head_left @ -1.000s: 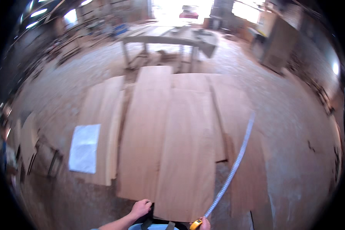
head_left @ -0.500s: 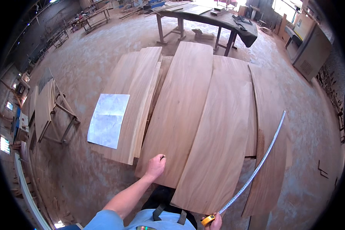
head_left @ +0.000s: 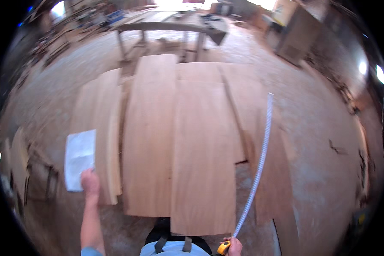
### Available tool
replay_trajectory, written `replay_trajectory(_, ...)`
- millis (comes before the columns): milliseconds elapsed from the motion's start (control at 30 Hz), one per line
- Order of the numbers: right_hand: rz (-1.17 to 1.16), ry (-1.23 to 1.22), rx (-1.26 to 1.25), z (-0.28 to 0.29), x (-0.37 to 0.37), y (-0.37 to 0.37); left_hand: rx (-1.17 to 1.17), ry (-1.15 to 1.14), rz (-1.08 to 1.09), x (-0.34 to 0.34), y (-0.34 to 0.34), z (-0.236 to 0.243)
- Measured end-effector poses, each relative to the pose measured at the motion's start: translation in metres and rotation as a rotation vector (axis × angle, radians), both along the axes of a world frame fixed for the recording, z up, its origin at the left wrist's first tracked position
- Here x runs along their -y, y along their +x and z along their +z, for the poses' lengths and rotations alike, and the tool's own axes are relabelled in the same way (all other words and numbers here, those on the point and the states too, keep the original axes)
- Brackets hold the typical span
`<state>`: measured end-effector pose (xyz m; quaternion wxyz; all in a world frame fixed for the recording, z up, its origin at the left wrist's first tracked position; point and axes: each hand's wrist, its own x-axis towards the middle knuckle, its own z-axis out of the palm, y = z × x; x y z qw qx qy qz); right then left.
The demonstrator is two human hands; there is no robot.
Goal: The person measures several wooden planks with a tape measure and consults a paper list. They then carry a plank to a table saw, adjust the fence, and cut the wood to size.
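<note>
My left hand [head_left: 90, 182] is closed at the lower right corner of a creased white paper sheet [head_left: 80, 155]. Motion blur hides what is in its fingers. Under the sheet lies a stack of pale wooden boards [head_left: 104, 109]. My right hand [head_left: 234, 246] grips a yellow tape measure [head_left: 223, 248] near the lower edge. Its long white blade [head_left: 260, 164] is pulled out and stretches up over the boards on the right. Between my hands lie a wide brown board [head_left: 151, 141] and another wide board [head_left: 204, 162], side by side.
Darker boards [head_left: 271, 183] lie on the right, partly under the blade. A covered workbench [head_left: 166, 27] stands beyond the boards. At the left, a rack [head_left: 42, 164] holds leaning panels [head_left: 19, 158]. A large cabinet-like box [head_left: 298, 34] stands at the back right on the dusty floor [head_left: 328, 179].
My left hand has moved left from the middle board to the paper's corner. The view has swung right. My right hand still holds the tape measure with its blade out.
</note>
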<state>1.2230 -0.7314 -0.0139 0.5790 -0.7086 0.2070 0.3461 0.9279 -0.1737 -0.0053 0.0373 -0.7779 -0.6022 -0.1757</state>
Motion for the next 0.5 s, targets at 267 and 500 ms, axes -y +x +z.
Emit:
replay_trajectory(267, -0.076, -0.034, 0.237, -0.002, 0.040, 0.047, -0.082, -0.040, -0.014, 0.007, -0.008, -0.009)
replay_trajectory(500, -0.152, -0.251, 0.418, 0.001, 0.099, 0.109, 0.150, -0.063, -0.166, 0.054, 0.041, 0.037)
